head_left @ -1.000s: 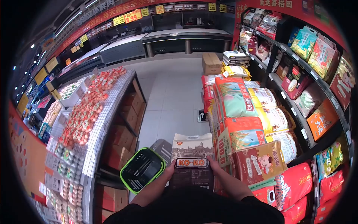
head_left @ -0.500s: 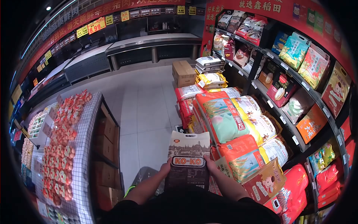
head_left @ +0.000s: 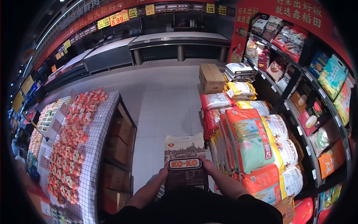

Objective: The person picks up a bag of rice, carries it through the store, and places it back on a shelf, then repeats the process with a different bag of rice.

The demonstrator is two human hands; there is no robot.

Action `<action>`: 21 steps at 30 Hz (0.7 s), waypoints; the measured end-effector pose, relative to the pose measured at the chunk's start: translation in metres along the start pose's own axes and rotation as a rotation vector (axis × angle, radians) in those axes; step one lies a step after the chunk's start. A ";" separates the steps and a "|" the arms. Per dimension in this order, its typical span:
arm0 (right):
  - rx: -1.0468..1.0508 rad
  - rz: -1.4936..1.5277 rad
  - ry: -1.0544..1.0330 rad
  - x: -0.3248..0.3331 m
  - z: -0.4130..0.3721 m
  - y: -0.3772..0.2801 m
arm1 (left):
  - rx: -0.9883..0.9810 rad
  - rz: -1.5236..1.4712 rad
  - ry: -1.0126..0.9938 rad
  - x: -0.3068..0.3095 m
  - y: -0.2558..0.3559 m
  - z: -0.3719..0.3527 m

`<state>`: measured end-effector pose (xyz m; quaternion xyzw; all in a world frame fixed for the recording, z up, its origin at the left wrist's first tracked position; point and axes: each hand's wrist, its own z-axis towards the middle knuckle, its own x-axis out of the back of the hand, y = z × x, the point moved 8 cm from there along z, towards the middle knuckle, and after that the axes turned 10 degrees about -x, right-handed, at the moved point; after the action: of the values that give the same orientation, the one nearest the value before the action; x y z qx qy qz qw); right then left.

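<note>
A rice bag [head_left: 185,154] marked "KO-KO", pale at the top and dark below, is held upright close to my body. My left hand [head_left: 164,172] grips its left edge and my right hand [head_left: 207,167] its right edge, both about halfway up. The fingers are mostly behind the bag. To the right of my right hand lies a stack of large rice sacks [head_left: 250,140], orange-red ones and yellow-and-white ones.
To the left stands a table with a checked cloth [head_left: 106,123], bearing netted eggs [head_left: 69,164]. Shelves of bagged rice [head_left: 311,115] line the right side. A cardboard box [head_left: 212,79] stands beyond the sacks. Tiled floor [head_left: 153,112] leads to long counters [head_left: 179,37].
My view has turned left, so the shelves and sacks sit farther right. Both hands still hold the rice bag in front of me.
</note>
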<state>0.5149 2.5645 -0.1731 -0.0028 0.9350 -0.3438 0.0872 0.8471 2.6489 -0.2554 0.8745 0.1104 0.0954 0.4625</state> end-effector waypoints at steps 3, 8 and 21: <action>0.000 -0.061 -0.054 -0.033 0.054 -0.044 | 0.018 -0.148 0.032 0.010 0.044 0.014; 0.034 -0.170 -0.156 -0.088 0.124 -0.166 | -0.031 -0.237 0.148 0.014 0.137 0.074; -0.092 -0.029 -0.235 -0.077 0.243 -0.309 | 0.036 0.093 0.248 -0.025 0.241 0.235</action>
<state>0.6143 2.1778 -0.1437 -0.0608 0.9330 -0.2990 0.1910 0.9119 2.3252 -0.1871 0.8683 0.1276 0.2220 0.4247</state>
